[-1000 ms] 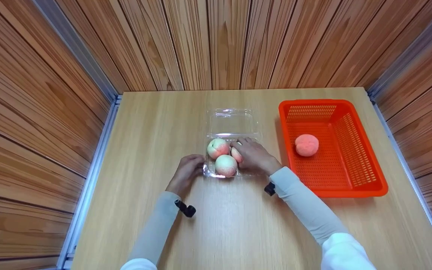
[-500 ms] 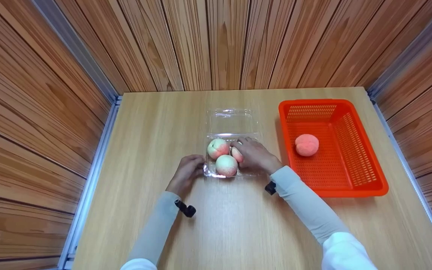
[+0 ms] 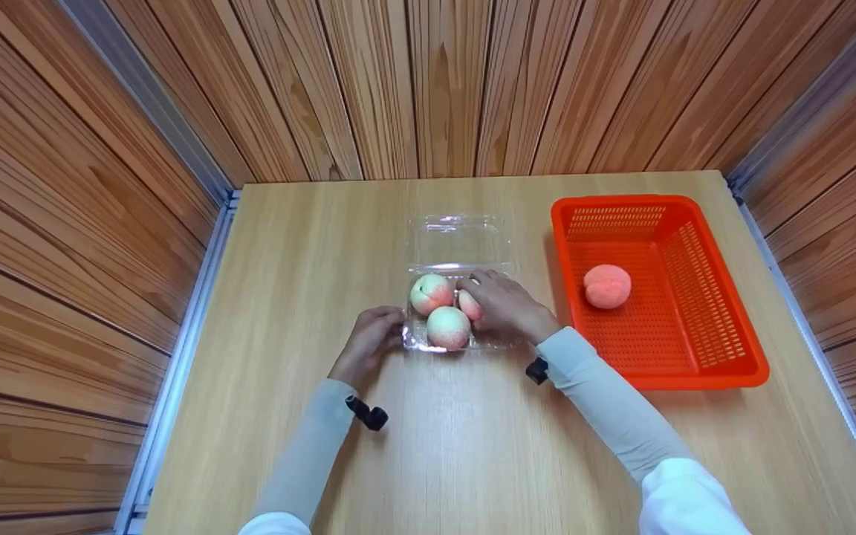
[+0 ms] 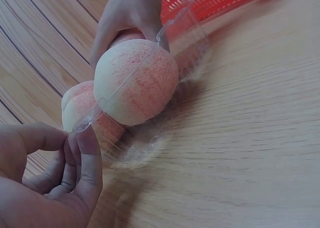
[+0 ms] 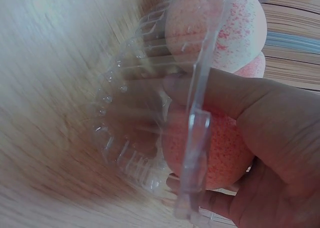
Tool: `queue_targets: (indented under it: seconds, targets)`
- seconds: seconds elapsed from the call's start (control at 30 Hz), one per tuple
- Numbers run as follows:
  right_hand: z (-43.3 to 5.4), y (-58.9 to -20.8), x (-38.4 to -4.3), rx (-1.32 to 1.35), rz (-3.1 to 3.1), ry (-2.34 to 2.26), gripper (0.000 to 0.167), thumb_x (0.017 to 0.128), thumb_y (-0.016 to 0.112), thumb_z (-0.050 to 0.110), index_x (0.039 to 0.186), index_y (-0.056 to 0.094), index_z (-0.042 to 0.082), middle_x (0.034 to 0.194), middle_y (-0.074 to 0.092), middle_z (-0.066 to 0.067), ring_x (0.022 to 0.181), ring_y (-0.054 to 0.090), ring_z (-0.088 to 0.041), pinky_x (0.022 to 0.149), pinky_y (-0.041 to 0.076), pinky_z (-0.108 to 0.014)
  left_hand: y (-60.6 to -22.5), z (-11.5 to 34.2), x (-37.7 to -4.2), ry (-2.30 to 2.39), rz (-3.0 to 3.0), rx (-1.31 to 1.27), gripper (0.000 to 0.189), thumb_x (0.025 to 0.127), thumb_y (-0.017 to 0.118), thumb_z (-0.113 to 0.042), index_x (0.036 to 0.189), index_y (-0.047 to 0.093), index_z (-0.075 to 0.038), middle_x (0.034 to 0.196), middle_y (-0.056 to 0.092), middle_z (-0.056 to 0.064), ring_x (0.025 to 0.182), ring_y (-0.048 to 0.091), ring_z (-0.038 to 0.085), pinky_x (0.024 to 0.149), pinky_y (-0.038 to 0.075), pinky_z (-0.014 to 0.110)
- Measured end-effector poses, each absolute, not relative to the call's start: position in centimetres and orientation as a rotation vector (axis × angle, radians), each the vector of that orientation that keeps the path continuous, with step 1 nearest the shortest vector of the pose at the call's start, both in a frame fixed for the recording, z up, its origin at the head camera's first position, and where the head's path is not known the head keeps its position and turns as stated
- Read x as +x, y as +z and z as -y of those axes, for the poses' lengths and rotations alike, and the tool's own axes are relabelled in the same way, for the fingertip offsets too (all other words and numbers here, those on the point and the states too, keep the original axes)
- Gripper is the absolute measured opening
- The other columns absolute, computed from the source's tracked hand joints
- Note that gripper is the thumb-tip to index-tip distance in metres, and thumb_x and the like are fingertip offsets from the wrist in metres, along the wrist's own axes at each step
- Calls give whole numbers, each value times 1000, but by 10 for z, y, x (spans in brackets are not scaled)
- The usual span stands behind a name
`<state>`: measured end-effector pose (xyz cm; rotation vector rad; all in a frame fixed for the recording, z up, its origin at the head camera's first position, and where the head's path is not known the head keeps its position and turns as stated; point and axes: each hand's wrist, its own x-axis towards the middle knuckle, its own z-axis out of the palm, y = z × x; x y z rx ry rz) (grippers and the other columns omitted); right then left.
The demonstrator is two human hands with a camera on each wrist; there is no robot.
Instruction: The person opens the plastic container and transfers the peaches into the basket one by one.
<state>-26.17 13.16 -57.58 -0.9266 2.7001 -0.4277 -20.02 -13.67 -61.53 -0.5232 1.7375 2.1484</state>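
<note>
A clear plastic clamshell box (image 3: 416, 340) lies on the table with its lid (image 3: 461, 239) folded back. Inside it sit a peach (image 3: 432, 294) at the back left and another peach (image 3: 448, 328) at the front. My right hand (image 3: 504, 303) reaches in from the right and grips a third peach (image 5: 215, 148), thumb and fingers around its sides; the hand covers much of it in the head view. At the box's front left corner my left hand (image 3: 370, 340) pinches the rim between thumb and index finger (image 4: 89, 140).
To the right stands a red-orange plastic basket (image 3: 733, 297) with slotted walls. One pink peach (image 3: 607, 287) lies in its left part. Wooden panels (image 3: 443, 89) rise behind the table and at both sides.
</note>
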Motion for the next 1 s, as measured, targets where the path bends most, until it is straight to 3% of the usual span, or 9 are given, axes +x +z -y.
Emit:
queue_targets:
  seconds: [0.23,0.73,1.0]
  targets:
    - [-133,-572,-262,-924,-2691,-453,63,92,83,22,149,55,14,145,58,-13,135,50,-35,119,46,-53,-613,138,-200,2121,-1731,-549,26,103,61,-7,123,67,8,101,68,11,83,68,17,71,59,25]
    - [-135,-567,-261,-905,-2688,-469,68,93,82,24,154,52,14,152,53,-13,139,50,-36,121,44,-55,-614,138,-200,2111,-1719,-553,26,103,62,-10,123,68,6,103,69,10,85,67,15,74,60,25]
    - [-134,-565,-261,-966,-2722,-423,63,93,81,23,149,56,12,147,56,-15,132,53,-37,113,51,-55,-615,135,-199,2186,-1712,-527,22,100,59,-1,115,67,13,86,67,6,74,64,11,65,57,23]
